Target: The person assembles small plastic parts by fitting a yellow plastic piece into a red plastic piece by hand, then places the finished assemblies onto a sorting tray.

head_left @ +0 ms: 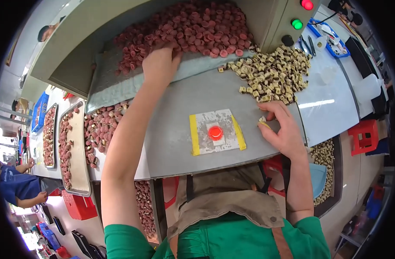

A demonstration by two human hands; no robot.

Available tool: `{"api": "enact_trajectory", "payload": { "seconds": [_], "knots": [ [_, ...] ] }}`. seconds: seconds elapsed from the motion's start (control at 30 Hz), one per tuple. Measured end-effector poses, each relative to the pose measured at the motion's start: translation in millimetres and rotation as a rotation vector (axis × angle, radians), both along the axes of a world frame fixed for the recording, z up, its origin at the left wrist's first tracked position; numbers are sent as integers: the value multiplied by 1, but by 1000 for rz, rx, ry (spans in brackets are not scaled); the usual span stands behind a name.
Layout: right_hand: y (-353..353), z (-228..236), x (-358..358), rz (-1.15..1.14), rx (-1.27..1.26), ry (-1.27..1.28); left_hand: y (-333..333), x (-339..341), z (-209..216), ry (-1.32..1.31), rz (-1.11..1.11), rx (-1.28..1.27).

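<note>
The left hand [159, 65] rests among the red pieces [199, 26] (its grip, I can't tell from here), while the right hand [288, 134] pinches a yellowish piece [264, 124].

Pretty clearly a factory-type workshop, not somebody's kitchen. You've got a big heap of reddish cup-shaped pieces [197, 28] and a pile of little cream-and-brown blocks [273, 75] along a grey work surface [171, 125], way beyond home quantities. Plus a long metal tray [80, 151] of more pieces, a boxy housing [273, 28] with red and green lights, red plastic stools [364, 137], a brown apron [227, 203] and another person in blue [18, 183] off left.
</note>
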State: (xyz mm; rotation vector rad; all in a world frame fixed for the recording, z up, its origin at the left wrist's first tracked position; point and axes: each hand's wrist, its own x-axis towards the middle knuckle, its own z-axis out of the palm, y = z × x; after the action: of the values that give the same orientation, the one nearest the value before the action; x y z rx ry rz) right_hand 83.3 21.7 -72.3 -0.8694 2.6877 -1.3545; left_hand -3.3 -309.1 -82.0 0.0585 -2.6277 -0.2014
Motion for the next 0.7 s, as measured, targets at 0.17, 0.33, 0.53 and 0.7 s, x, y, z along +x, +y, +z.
{"api": "enact_trajectory", "payload": {
  "seconds": [0.17,0.33,0.53,0.7],
  "knots": [
    [4,-4,1,9,-6,-2,-6,-1,-8,79,-14,8],
    [6,-17,1,19,9,33,-15,41,-8,160,-161,189],
    [6,-18,8,12,23,52,4,127,5,-97,-185,1253],
    [0,-16,7,23,48,48,22,175,2,-121,-184,1756]
  ]
}}
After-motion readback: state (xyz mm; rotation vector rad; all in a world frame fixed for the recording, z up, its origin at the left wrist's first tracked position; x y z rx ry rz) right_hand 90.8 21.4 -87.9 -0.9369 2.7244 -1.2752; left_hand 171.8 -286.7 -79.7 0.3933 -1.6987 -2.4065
